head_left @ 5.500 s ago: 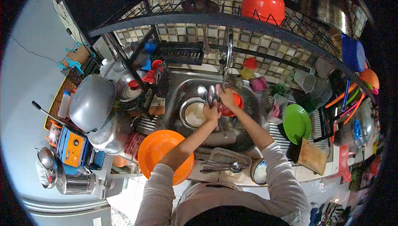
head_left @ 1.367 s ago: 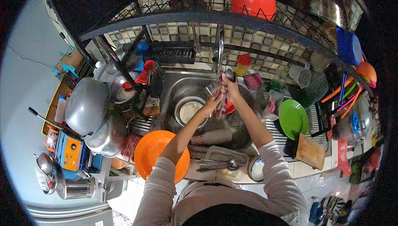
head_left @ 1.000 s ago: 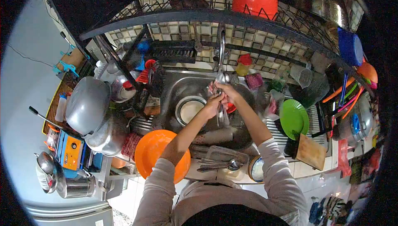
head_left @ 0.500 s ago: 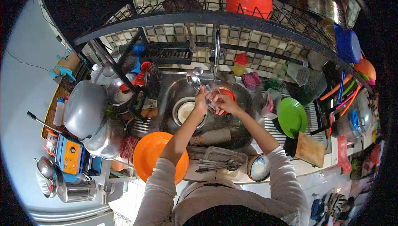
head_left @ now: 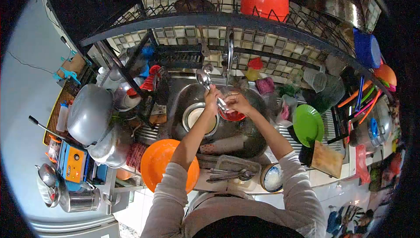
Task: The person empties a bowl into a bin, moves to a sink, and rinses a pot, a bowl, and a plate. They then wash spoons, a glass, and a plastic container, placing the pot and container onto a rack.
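My left hand (head_left: 211, 98) is wrapped round a few metal spoons (head_left: 203, 78), their bowls pointing up and away from me. My right hand (head_left: 237, 103) has its curled fingers on the lower ends of the spoon handles (head_left: 222, 104). Both hands are over the sink (head_left: 175, 107), just in front of the tap (head_left: 230, 52), from which water runs. Under my right hand sits a red bowl (head_left: 234, 115), partly covered by the fingers. Left of it stands a metal bowl (head_left: 187, 122) with a pale inside, partly hidden by my left forearm.
An orange basin (head_left: 153, 163) is at the front left. Along the front edge are a clear tray (head_left: 227, 161) with cutlery and a round bowl (head_left: 272, 177). A green plate (head_left: 307, 125) and wooden board (head_left: 327, 159) lie right. A black rack (head_left: 210, 19) spans overhead.
The spoons have tilted and shifted slightly in my left hand. My right fingers have moved a little along the handles. The view has shifted slightly.
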`<action>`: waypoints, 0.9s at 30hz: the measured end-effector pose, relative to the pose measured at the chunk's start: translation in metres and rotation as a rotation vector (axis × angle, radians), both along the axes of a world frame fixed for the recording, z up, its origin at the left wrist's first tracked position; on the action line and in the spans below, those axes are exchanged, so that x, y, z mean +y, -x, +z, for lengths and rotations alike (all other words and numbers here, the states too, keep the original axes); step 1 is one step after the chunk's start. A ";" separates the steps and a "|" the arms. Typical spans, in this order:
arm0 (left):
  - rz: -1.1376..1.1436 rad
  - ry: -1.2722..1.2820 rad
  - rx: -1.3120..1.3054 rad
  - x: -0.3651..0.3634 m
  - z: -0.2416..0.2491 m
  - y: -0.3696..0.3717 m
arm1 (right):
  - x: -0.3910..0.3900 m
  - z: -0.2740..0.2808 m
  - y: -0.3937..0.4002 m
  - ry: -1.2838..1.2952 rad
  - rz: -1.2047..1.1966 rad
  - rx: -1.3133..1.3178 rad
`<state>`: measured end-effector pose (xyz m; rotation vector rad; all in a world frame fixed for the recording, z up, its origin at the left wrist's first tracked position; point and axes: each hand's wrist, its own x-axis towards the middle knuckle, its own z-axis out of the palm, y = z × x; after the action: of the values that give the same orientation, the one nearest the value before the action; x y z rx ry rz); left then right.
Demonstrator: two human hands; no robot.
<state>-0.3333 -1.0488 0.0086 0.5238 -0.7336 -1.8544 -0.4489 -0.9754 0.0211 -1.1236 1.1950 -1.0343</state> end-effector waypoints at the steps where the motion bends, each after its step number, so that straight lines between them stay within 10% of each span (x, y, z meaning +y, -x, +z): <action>1: -0.020 -0.003 0.042 0.001 0.002 -0.002 | 0.000 -0.001 0.002 0.066 0.055 -0.063; 11: 0.039 -0.112 -0.043 0.012 0.016 0.003 | 0.001 -0.027 0.000 -0.017 -0.243 -0.131; 19: -0.068 -0.041 -0.077 0.011 -0.017 0.007 | 0.018 0.005 0.007 -0.168 0.286 -0.422; 22: -0.238 0.088 -0.071 0.017 -0.010 0.010 | 0.014 -0.005 -0.013 0.041 -0.178 0.254; 27: -0.328 -0.037 0.021 0.012 -0.009 0.008 | 0.009 -0.012 -0.001 -0.063 0.021 0.243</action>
<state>-0.3414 -1.0367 -0.0008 0.4248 -0.8098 -2.1769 -0.4477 -0.9660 0.0091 -1.2350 1.3949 -0.8544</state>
